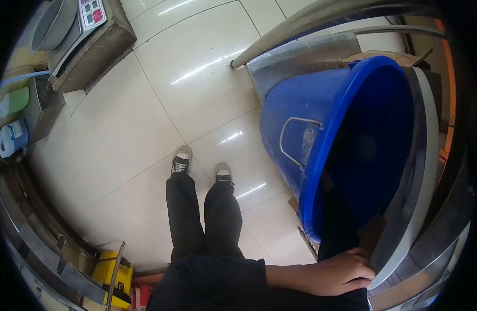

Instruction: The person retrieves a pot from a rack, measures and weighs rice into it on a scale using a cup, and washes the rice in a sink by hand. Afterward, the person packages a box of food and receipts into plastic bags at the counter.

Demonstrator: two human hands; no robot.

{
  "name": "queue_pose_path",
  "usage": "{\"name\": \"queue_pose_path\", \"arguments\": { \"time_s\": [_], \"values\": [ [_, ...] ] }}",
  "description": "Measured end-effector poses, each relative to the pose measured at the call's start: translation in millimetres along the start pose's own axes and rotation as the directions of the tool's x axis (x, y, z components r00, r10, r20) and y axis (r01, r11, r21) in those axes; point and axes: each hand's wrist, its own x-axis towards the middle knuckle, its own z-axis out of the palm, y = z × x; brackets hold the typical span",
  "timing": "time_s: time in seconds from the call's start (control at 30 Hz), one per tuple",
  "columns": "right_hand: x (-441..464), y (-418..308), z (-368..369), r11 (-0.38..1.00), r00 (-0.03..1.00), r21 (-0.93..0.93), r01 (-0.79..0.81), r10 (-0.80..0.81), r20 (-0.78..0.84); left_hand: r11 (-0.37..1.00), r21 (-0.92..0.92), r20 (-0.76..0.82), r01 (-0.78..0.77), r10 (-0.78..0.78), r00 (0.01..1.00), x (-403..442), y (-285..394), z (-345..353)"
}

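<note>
A large blue plastic bucket [295, 98] with a wire handle is tipped, its wide mouth facing right. My left hand [347, 272] reaches across my body, fingers curled at the lower end of a white curved rim, which looks like a lid [430, 119] standing along the bucket's mouth. That hand also lies over my dark right sleeve. My right arm goes into the bucket; a little of my right hand [327, 181] shows in the shadow, its fingers hidden. What lies inside the bucket is too dark to make out.
Metal frame bars [321, 20] run around the bucket. A digital scale [90, 13] with a metal pan sits on a block at upper left. Jugs [13, 137] stand at the left, a yellow container [106, 274] at lower left. My shoes [181, 160] are on the tiled floor [114, 155].
</note>
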Motion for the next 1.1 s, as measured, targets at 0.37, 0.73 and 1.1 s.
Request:
{"name": "queue_pose_path", "arguments": {
  "time_s": [0.37, 0.73, 1.1],
  "values": [
    [61.8, -0.9, 8.5, 0.954, 0.986, 0.277, -0.114, 0.075, 0.147, 0.999, 0.012, 0.318, 0.03, -0.032, 0.947, 15.1, -31.6, -11.9],
    [60.0, -23.7, -20.9, 0.731, 0.894, 0.676, 0.091, -0.36, 0.268, 0.96, 0.24, 0.037, 0.144, -0.158, 0.987, -6.5, -20.0, 19.4],
    [-57.7, -55.6, -17.1, 0.547, 0.906, 0.827, 0.131, -0.404, 0.124, 0.946, 0.215, -0.302, 0.244, -0.173, 0.937, -11.0, -5.4, 51.3]
  ]
}}
